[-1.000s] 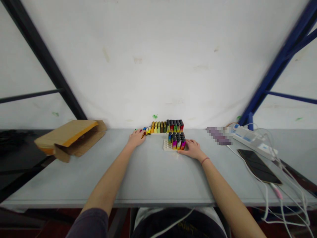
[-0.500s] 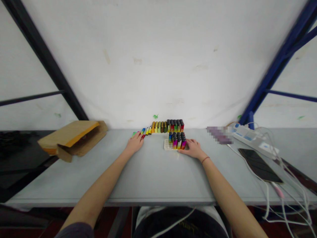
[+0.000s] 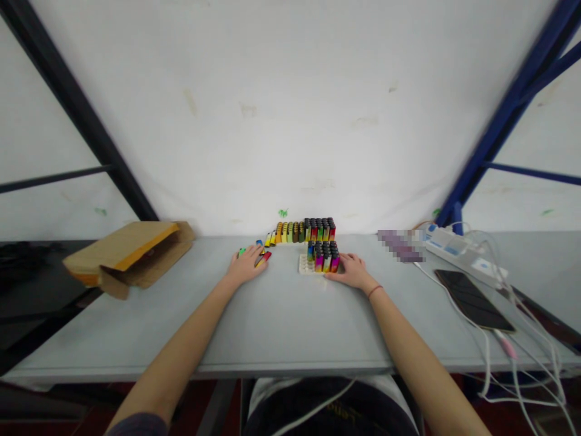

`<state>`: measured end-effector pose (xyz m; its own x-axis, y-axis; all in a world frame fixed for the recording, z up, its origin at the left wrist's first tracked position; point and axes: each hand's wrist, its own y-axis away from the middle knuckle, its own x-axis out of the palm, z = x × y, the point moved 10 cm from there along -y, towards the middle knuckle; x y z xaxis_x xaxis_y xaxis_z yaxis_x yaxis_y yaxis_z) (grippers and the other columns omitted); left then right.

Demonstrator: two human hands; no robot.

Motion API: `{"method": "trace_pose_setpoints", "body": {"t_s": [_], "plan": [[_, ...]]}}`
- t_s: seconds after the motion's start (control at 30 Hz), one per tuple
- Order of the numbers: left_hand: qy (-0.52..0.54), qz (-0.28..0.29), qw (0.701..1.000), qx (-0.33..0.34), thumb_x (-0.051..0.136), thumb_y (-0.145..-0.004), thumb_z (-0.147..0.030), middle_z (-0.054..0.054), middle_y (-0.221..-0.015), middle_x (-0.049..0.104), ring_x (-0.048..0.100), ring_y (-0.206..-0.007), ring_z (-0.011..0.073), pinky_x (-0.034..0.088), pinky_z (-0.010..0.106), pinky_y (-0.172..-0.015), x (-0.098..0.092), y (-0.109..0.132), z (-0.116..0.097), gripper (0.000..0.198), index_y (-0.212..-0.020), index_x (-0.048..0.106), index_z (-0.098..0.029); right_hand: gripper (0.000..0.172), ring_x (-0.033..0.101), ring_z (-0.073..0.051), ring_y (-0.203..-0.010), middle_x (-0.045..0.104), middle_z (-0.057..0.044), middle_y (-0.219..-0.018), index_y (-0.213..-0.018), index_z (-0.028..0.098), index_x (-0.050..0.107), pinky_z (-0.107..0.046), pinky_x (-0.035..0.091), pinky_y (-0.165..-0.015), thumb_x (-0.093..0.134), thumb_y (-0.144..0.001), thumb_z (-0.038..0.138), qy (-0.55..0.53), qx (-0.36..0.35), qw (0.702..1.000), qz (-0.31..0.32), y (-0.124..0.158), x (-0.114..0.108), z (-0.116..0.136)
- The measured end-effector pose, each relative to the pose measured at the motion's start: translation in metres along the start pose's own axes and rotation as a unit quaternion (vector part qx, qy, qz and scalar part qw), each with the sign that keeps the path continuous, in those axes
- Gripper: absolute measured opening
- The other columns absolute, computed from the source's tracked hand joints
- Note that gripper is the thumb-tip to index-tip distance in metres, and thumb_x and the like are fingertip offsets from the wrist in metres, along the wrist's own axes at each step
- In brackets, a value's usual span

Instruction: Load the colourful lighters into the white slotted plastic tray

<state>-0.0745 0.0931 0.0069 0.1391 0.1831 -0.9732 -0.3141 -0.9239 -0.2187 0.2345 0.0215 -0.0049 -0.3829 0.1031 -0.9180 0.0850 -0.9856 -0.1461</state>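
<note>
The left hand (image 3: 245, 266) lay flat, fingers spread over loose lighters (image 3: 262, 258); the right hand (image 3: 351, 270), fingers relaxed, touched the white tray (image 3: 305, 266) of upright lighters.

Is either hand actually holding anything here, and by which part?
Nothing clearly held. The left hand lies over loose lighters; the right hand touches the white tray. Any grip cannot be told.

Both arms stretched fwd, forearms bare, converging a bit. Left hand (image 3: 246, 266) palm down, fingers spread flat. Right hand (image 3: 351, 270) well apart to its right, palm down, fingers loosely curled; thin red band at the wrist.
</note>
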Motion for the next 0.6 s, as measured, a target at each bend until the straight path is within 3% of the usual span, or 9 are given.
{"method": "trace_pose_setpoints", "body": {"t_s": [0.13, 0.3, 0.43, 0.6], "plan": [[0.016, -0.004, 0.999, 0.029, 0.046, -0.088, -0.047, 0.009, -0.147, 0.046, 0.043, -0.133, 0.0271, 0.030, 0.048, -0.110, -0.001, 0.008, -0.006, 0.050, -0.132, 0.052, -0.024, 0.068, 0.043, -0.036, -0.125, 0.055, -0.008, -0.139, -0.127, 0.026, 0.056, -0.048, 0.035, -0.101, 0.061, -0.074, 0.068, 0.005, -0.002, 1.000, -0.001, 0.000, -0.001, 0.002], [0.038, -0.033, 0.994, 0.093, 0.046, -0.088, -0.050, 0.009, -0.138, 0.054, 0.051, -0.125, 0.0249, 0.036, 0.044, -0.106, -0.011, 0.034, -0.030, 0.041, -0.117, 0.058, -0.023, 0.069, 0.043, -0.036, -0.126, 0.056, -0.009, -0.137, -0.126, 0.023, 0.056, -0.049, 0.035, -0.100, 0.060, -0.075, 0.068, 0.010, -0.002, 1.000, 0.002, 0.000, -0.001, 0.002], [0.043, -0.016, 0.990, 0.133, 0.042, -0.091, -0.042, 0.005, -0.142, 0.051, 0.049, -0.126, 0.0232, 0.032, 0.046, -0.108, -0.010, 0.039, -0.051, 0.039, -0.125, 0.055, -0.029, 0.069, 0.043, -0.037, -0.126, 0.056, -0.010, -0.137, -0.127, 0.024, 0.056, -0.050, 0.034, -0.101, 0.059, -0.074, 0.069, 0.006, 0.000, 1.000, 0.001, 0.000, -0.001, 0.002], [0.016, -0.013, 0.996, 0.089, 0.043, -0.090, -0.037, 0.009, -0.138, 0.052, 0.049, -0.124, 0.0262, 0.034, 0.048, -0.106, -0.008, 0.024, -0.065, 0.042, -0.128, 0.055, -0.028, 0.067, 0.043, -0.036, -0.125, 0.056, -0.008, -0.137, -0.126, 0.025, 0.056, -0.050, 0.033, -0.101, 0.060, -0.075, 0.068, 0.002, -0.003, 1.000, 0.000, 0.000, -0.001, 0.002]]}}
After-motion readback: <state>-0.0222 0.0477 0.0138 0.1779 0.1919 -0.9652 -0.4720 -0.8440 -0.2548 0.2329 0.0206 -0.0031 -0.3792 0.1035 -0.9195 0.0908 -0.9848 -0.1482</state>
